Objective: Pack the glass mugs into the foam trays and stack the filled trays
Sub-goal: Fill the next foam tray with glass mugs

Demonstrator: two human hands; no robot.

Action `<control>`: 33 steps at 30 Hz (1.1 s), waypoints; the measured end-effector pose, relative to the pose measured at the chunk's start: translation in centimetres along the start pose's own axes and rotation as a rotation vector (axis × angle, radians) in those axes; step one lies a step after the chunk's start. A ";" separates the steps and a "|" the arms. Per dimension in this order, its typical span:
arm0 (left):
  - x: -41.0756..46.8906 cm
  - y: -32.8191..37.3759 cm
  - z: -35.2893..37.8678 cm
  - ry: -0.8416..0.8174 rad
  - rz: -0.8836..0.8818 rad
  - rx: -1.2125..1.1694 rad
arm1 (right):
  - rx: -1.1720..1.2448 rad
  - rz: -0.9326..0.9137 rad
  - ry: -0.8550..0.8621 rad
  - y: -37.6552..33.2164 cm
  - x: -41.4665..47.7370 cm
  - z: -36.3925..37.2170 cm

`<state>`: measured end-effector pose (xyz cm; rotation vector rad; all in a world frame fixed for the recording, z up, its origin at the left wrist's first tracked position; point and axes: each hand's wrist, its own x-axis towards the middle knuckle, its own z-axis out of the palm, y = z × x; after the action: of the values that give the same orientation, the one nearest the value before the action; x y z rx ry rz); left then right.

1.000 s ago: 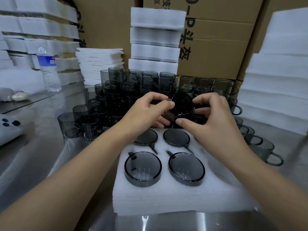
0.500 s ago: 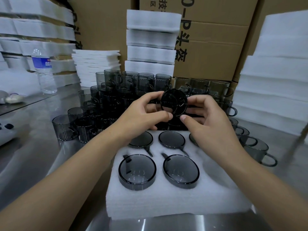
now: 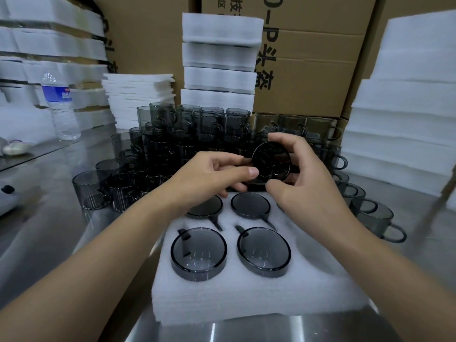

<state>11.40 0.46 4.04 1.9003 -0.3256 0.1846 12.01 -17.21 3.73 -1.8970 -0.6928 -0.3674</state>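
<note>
A white foam tray lies on the steel table in front of me. Several smoked-glass mugs sit sunk in its holes, two in the near row and others behind them. Above the tray's far edge I hold one more dark glass mug tilted, its round end facing me. My right hand curls round it with thumb below and fingers over the top. My left hand pinches its left rim with thumb and fingers. The tray's right holes are hidden under my right hand.
A crowd of loose glass mugs stands behind the tray, more trailing off to the right. Foam tray stacks rise at the back, right and left. A water bottle stands far left. Cardboard boxes form the back wall.
The mug has been lifted out of the pile and has shifted a little to the right above the tray's far edge, both hands staying on it.
</note>
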 end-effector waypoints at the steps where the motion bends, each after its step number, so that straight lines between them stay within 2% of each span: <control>1: 0.0 0.0 0.0 -0.001 -0.004 -0.001 | -0.007 -0.003 -0.012 0.0 0.0 0.1; 6: -0.1 0.0 -0.1 -0.024 -0.021 0.022 | -0.015 -0.015 -0.039 0.0 0.1 0.4; 13: 0.2 -0.3 -0.1 -0.011 -0.032 0.013 | 0.051 -0.006 0.054 0.4 0.4 0.4; 17: 0.3 -0.5 -0.3 -0.028 -0.024 0.024 | -0.033 -0.076 0.013 -0.1 0.2 0.1; 20: 0.2 -0.4 -0.4 -0.068 0.003 0.029 | -0.016 -0.014 -0.042 -0.8 1.0 -1.8; 22: 0.0 -0.1 -0.3 -0.099 0.011 0.048 | 0.073 0.057 -0.159 -1.2 1.7 -4.1; 26: -0.1 0.0 0.0 -0.093 -0.001 0.055 | 0.106 0.097 -0.597 -1.2 1.9 -8.5; 28: -0.1 0.0 0.0 -0.084 -0.007 0.057 | 0.083 0.152 -0.765 -0.9 1.8 -9.5; 33: -0.2 0.1 0.1 -0.085 -0.011 0.072 | -0.110 0.199 -0.872 -0.3 1.7 -10.3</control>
<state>11.22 0.36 4.05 1.9839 -0.3706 0.1093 13.76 -25.98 9.16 -2.1884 -1.0370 0.6045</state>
